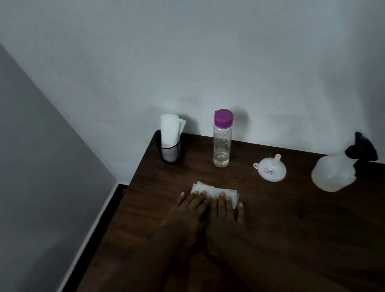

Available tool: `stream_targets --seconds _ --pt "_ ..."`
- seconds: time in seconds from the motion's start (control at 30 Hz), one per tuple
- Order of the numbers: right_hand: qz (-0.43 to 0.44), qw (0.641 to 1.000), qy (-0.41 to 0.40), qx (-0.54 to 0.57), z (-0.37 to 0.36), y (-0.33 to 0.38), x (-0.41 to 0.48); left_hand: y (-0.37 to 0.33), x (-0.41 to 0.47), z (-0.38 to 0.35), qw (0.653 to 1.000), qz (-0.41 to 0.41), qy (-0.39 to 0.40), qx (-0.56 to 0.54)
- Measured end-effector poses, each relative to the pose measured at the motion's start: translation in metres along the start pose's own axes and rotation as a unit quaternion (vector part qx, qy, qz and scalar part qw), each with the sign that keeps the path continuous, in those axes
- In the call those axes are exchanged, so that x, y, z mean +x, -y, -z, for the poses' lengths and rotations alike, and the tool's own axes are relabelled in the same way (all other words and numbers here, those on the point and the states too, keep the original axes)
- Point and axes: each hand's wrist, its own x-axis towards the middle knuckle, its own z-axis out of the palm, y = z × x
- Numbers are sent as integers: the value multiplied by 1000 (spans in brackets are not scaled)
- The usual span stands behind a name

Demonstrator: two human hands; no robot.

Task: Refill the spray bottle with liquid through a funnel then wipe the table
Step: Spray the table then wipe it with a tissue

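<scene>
Both hands are down on the dark wooden table (pixel 302 229) as I watch. My left hand (pixel 191 208) lies flat, fingers straight and close together, tips pressing the near-left part of the folded white tissue (pixel 221 190). My right hand (pixel 223 217) sits right against it, fingers straight too, pressing the tissue's near-right part, thumb out on bare wood. Neither hand curls round anything.

Beyond the tissue, near the wall, the clear bottle (pixel 221 141) stands upright with its purple cap on and a little liquid at the bottom. Left of it, at the table's corner, a black holder (pixel 172 152) has white napkins standing in it. To the right, the white funnel (pixel 270 171) rests mouth down, spout up. Further right sits the spray bottle (pixel 333 172), translucent body, black trigger head, close to the wall.
</scene>
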Motion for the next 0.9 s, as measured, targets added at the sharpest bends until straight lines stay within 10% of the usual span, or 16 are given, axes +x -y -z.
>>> stream_targets --seconds 0.9 --pt "335 929 35 -151 26 -52 5 -97 -53 -7 955 292 5 -56"
